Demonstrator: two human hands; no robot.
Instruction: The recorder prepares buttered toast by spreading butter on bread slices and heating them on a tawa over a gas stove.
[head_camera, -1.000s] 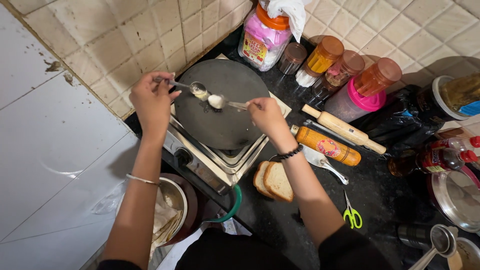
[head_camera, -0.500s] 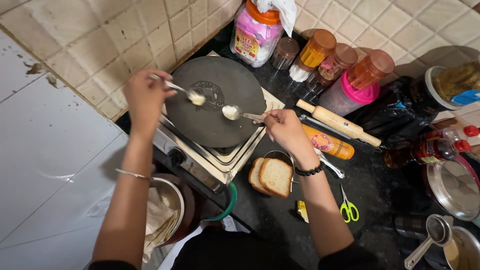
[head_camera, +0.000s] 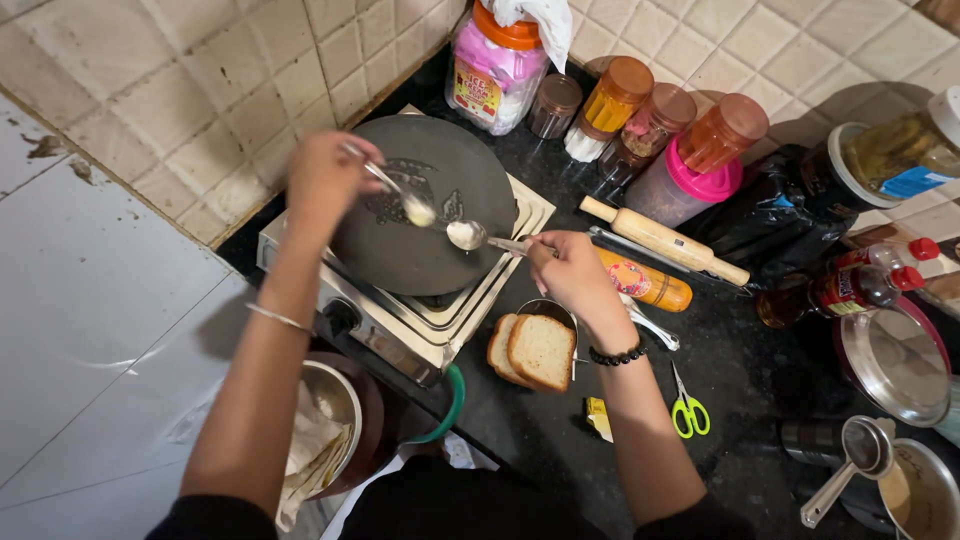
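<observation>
Pale butter on two spoons (head_camera: 440, 222) over black griddle (head_camera: 425, 215).

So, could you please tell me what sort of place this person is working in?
It looks like a small home kitchen. A flat black griddle sits on a countertop gas stove against a tiled wall, with spice jars, a rolling pin and sliced bread on the dark counter.

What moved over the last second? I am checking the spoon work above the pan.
The two spoons, touching a second ago, were drawn apart, then brought close again over the flat black pan. The left hand keeps its grip on one spoon, the right hand on the other. The bread slices and rolling pin stayed put.
</observation>
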